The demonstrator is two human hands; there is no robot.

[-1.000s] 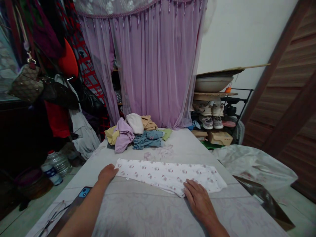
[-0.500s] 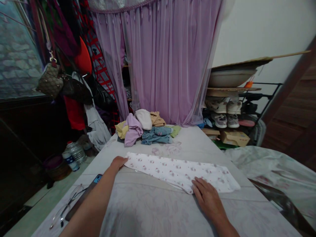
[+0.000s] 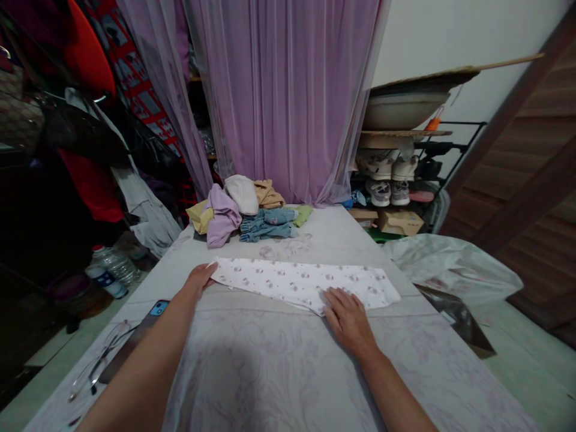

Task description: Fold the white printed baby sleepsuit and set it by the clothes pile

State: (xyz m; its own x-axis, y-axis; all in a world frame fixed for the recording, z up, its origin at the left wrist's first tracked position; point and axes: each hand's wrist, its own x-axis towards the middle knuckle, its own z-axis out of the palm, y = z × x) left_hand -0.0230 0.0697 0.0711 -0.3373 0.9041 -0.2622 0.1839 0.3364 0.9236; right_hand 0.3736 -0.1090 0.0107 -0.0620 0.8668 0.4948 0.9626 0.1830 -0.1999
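1. A person's left hand (image 3: 201, 278) is at the left end of a long white cloth (image 3: 279, 281). Its thumb and fingers are closed together, pinching that end.
2. The right hand (image 3: 345, 315) lies flat on the cloth, near its bottom edge and right of its middle. The fingers are stretched out, and the hand is not gripping anything.
3. The white cloth has little pictures all over it. It lies long and flat across a flowered sheet (image 3: 279, 366), in front of the person. Its right end is wider than its left end.
4. Past the cloth is a heap of clothes. A purple piece (image 3: 222, 216) lies next to a yellow one (image 3: 201, 217). Blue jeans (image 3: 267, 225) lie at the front, with a bit of green cloth (image 3: 302, 215) beside them.
5. A dark phone (image 3: 132, 342) and some glasses (image 3: 104, 360) lie near the left arm.
6. A purple curtain (image 3: 288, 108) hangs behind the heap. Shoes (image 3: 380, 193) sit on a rack to the right.
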